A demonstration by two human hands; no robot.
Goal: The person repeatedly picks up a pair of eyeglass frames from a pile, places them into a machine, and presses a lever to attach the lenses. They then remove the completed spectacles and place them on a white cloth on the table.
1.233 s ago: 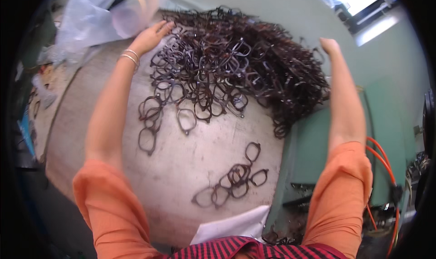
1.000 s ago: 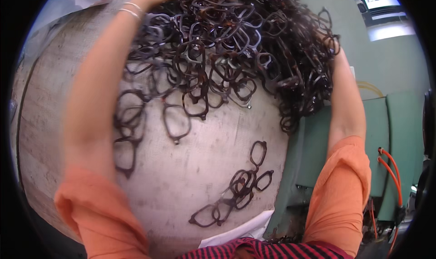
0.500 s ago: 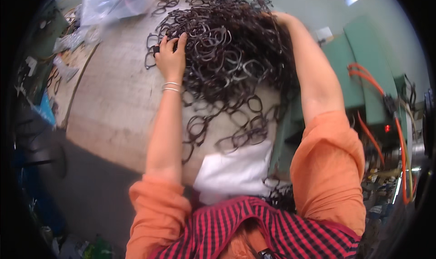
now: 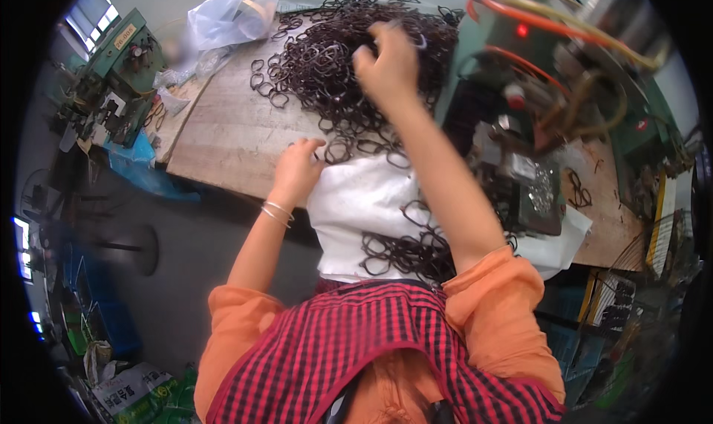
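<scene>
A large heap of dark eyeglass frames (image 4: 327, 60) lies on the wooden table, with loose ones spilling toward me. Above its right part, my right hand (image 4: 394, 67) is open and slightly blurred. The thumb and fingers stand apart, and I see nothing held between them. A white cloth (image 4: 356, 190) stretches from the table's front edge to my lap. At its upper left corner, my left hand (image 4: 297, 171) has closed its fingers on the cloth, partly hiding the grip. More dark eyeglass frames (image 4: 408, 254) rest on the cloth near my apron, under my right forearm.
A green machine with orange hoses (image 4: 549, 19) stands at the right, close to my right arm. Clear plastic bags (image 4: 230, 19) lie at the far left of the table (image 4: 223, 127). Another green machine (image 4: 122, 49) and a blue plastic sheet (image 4: 141, 171) are at the left.
My left hand has left the heap's left side and come back to the cloth. My right hand has moved from behind the heap to above it. The view has shifted right.
</scene>
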